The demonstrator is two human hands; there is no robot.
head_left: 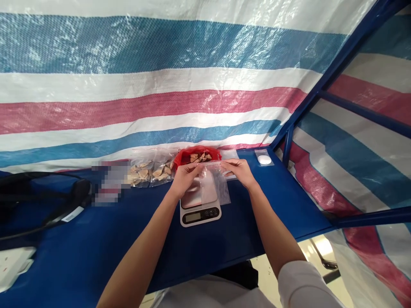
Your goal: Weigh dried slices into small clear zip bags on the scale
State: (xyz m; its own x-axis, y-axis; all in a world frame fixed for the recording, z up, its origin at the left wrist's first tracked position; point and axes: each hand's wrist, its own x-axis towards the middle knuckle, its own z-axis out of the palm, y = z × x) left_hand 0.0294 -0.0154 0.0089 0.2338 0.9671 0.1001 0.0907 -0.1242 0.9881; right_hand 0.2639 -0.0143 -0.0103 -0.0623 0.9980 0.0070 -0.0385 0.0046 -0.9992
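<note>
A clear zip bag (221,184) hangs between my hands above a white digital kitchen scale (201,216). My left hand (186,179) pinches the bag's upper left edge, and my right hand (239,171) grips the upper right corner. The bag looks flat, with no contents visible. Just behind it sits an open red bag (183,155) with brown dried slices (201,157) in it. Left of that lie clear bags filled with similar pale brown slices (141,173). The scale's plate is partly covered by my left hand and the bag.
The blue table (282,201) meets a striped plastic sheet at the back. A small clear bag with a round white item (264,159) lies at the back right. Black cables and a headset-like item (80,192) lie at left, near a white power strip (14,265). Blue metal frame bars (289,141) stand right.
</note>
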